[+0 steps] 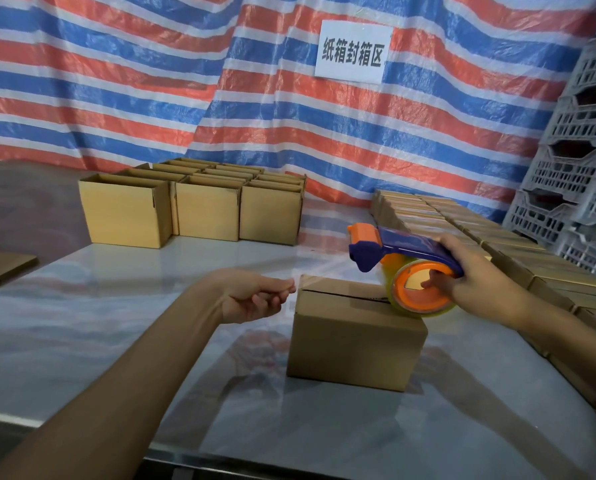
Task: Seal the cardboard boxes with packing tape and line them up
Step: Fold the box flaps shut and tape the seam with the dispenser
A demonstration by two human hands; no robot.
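1. Striped red-and-blue tarp (116,81) for a back wall with a paper sign (353,51) pinned on it, grey crates (580,150) stacked on the right, and a glossy table (116,323) in front of all that
2. Progress, as I read it: a long block of closed boxes (462,230) is lined up along the right side of the table, so plenty looks done. A cluster of open boxes (192,206) waits at the back left, tops gaping, so plenty is left too
3. The box in hand (352,348) sits mid-table, flaps folded down, centre seam showing dark, no tape stuck on it yet that I can make out
4. Right hand (480,275) grips the tape dispenser (404,258), fingers hooked into the roll's core, roll resting on the box's right top edge. Left hand (255,296) has its fingers curled, pinching the free end of the clear tape (324,268) just past the box's left top edge
5. Room: wide bare table left of and in front of the box. The right is tight, with the closed rows near that forearm, and the table's front edge runs close to the person
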